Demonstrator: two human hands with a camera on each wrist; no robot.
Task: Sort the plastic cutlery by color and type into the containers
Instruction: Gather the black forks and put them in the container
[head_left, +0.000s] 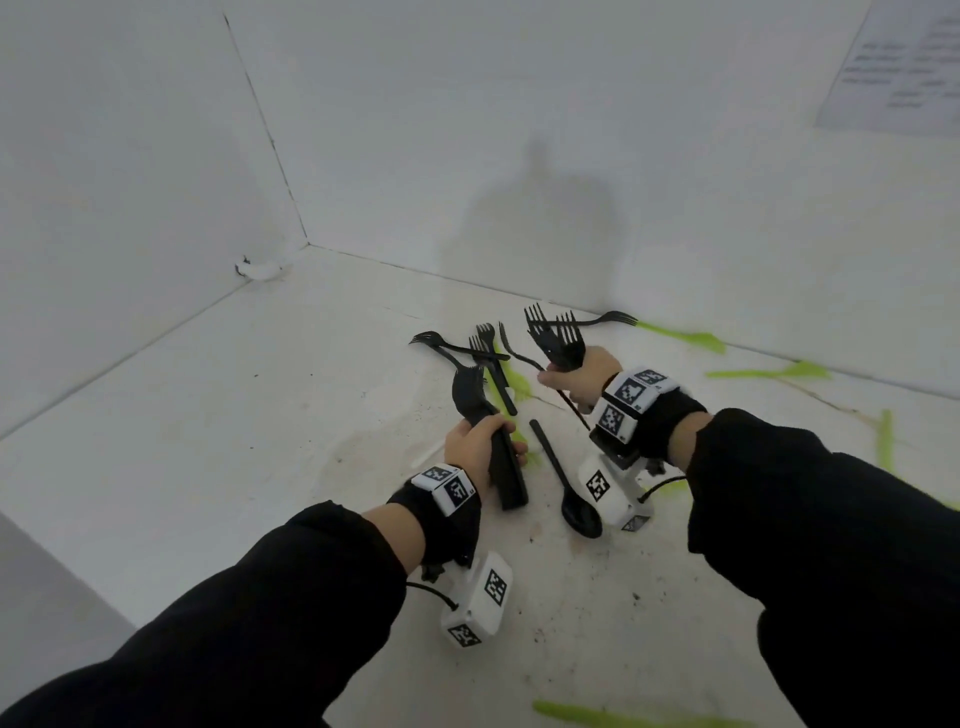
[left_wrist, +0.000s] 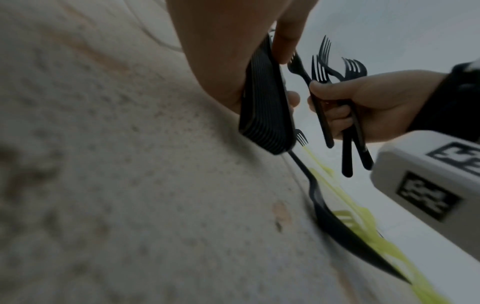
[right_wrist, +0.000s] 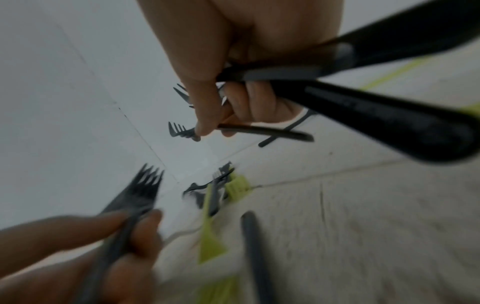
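**Black forks in both fists over a white floor**

Black plastic fills the left hand (head_left: 475, 441): its fingers curl round a tight stack of black forks (head_left: 501, 462), tines pointing away. Just right of it a black spoon (head_left: 569, 486) lies on the stained white surface (head_left: 260, 415), bowl toward the person. Beyond them, loose black forks (head_left: 475, 348) lie crossed over a green fork (head_left: 511, 384). Farther right, the right hand (head_left: 576, 376) grips a fanned bunch of black forks (head_left: 553, 332), tines up. Green cutlery (head_left: 680, 335) lies scattered along the wall (head_left: 675, 182). No containers are in view.
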